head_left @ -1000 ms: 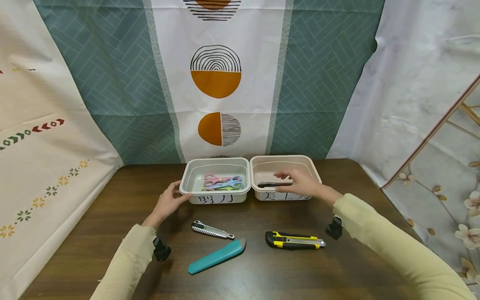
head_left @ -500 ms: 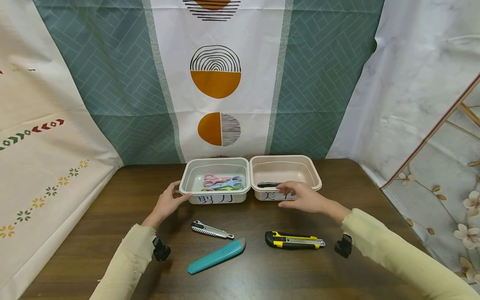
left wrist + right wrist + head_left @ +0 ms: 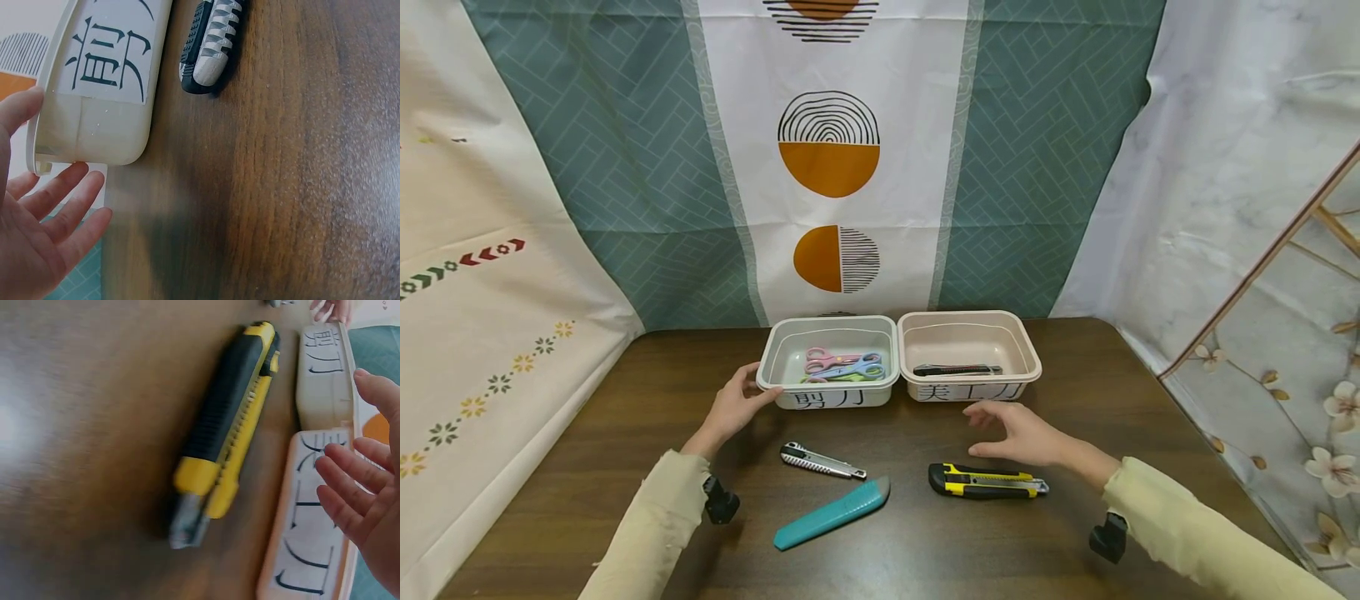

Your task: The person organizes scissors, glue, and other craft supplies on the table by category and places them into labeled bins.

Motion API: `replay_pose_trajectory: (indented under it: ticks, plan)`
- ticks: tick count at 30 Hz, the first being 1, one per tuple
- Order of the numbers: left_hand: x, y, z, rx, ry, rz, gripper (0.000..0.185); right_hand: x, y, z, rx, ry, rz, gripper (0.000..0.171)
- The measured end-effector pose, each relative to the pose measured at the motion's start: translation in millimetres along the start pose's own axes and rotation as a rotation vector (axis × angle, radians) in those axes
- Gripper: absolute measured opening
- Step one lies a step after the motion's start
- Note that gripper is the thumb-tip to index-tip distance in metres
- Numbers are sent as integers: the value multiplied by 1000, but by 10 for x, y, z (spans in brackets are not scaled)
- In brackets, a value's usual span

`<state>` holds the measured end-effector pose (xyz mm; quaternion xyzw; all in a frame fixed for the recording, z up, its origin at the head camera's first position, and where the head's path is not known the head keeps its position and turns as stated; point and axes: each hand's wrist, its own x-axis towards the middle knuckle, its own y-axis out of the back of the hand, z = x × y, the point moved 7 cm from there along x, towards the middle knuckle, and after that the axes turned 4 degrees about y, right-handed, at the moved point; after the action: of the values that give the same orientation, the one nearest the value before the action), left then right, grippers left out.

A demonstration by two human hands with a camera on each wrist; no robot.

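My left hand [image 3: 743,402] rests with straight fingers against the front left corner of the pale green bin [image 3: 773,385], thumb by its rim; the left wrist view shows the same hand [image 3: 44,219] beside the bin wall [image 3: 100,119]. My right hand [image 3: 1003,431] hovers open, holding nothing, just above and behind the yellow-and-black utility knife [image 3: 988,482] on the table. In the right wrist view this knife [image 3: 228,422] lies left of the spread fingers [image 3: 350,500]. The pink bin [image 3: 1024,350] holds a black utility knife [image 3: 957,369].
Several coloured scissors [image 3: 842,364] lie in the green bin. A silver utility knife [image 3: 822,461] and a teal one [image 3: 833,525] lie on the brown table [image 3: 625,433] before me. Patterned curtains hang behind the bins and on both sides.
My right hand has drawn back out of the pink bin toward me and come down near the yellow knife. The black knife stays in the bin. The left hand has not moved.
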<state>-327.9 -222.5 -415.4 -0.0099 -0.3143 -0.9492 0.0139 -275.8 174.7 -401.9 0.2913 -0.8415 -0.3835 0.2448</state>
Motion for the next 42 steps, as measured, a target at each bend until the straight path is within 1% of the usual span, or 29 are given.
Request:
replay_pose_trajectory:
  ticks: [6,9,13,17,22,27,34,42]
  plan:
    - [6,-13,-13,7,0,0,70,-180,-131,69,-8,-14,-18,54]
    - [13,-4,-34,8,4,6,70,-248,-187,96,-33,-30,-30,55]
    - [7,22,-51,8,3,9,70,-294,-237,101,-58,-38,-38,56]
    - [-3,27,-40,10,-6,2,72,-328,-280,81,-61,-19,-34,51]
    - [18,6,-54,14,-1,-3,72,-404,-360,95,-102,-27,-94,50]
    - [30,-13,-47,9,-1,-4,72,-464,-361,120,-132,-37,-119,45]
    - [33,-20,-42,11,-6,-2,72,-501,-352,188,-98,-43,-125,35]
    - [44,-16,-59,2,0,2,72,-492,-349,177,-84,-56,-136,35]
